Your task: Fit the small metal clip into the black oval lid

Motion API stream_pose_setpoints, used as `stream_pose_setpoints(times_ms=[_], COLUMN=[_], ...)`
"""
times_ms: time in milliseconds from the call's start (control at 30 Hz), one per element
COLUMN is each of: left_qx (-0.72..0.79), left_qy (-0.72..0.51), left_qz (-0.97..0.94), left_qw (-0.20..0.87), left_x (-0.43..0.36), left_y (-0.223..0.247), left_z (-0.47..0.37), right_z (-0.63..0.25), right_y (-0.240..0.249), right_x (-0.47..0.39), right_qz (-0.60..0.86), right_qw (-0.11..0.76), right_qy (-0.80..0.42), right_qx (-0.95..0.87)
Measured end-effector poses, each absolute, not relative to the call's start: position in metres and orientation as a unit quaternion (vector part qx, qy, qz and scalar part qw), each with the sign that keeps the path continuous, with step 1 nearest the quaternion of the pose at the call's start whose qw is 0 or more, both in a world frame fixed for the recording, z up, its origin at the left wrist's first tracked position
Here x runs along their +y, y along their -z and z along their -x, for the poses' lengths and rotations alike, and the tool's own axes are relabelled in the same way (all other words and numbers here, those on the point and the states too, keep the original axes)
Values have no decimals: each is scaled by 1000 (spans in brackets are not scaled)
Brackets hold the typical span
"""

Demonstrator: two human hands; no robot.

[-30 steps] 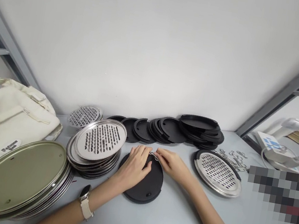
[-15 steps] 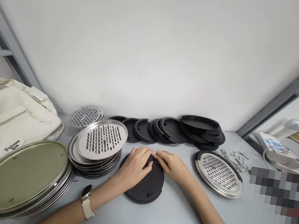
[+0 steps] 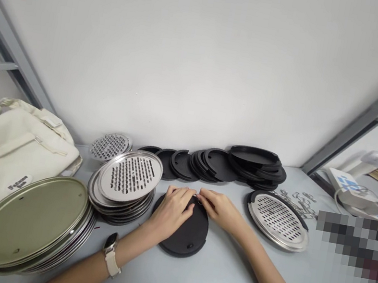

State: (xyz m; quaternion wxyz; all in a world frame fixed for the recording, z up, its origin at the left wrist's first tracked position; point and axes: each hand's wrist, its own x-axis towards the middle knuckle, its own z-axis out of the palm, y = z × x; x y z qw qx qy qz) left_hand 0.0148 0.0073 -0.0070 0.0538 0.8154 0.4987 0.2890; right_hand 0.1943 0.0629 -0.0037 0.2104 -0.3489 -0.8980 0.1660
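A round black plate with a raised rim lies flat on the grey table in front of me. My left hand rests over its upper left part, with bent fingers gripping the far edge. At that same far edge, my right hand pinches a small shiny metal piece, mostly hidden by the fingertips. The fingertips of both hands nearly meet there. Near the plate's close edge is a small dark knob or hole.
Metal grater plates are stacked at left, beside green oval trays and a cream bag. Black plates line the wall. At right lie a grater in a black holder, loose metal clips and a white device.
The view has shifted very slightly. Both hands stay at the far edge of the black plate, their grip looking the same.
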Motion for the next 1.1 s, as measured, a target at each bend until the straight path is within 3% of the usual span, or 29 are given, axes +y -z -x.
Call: stream_pose_setpoints(times_ms=[1100], left_qx=[493], left_qy=[-287], left_qz=[-820], left_qw=[47], left_x=[8], left_y=[11], left_z=[-13], right_z=[-197], right_y=[6], right_x=[65], right_qz=[360], right_qw=[206], right_qy=[-166], right_qx=[-895])
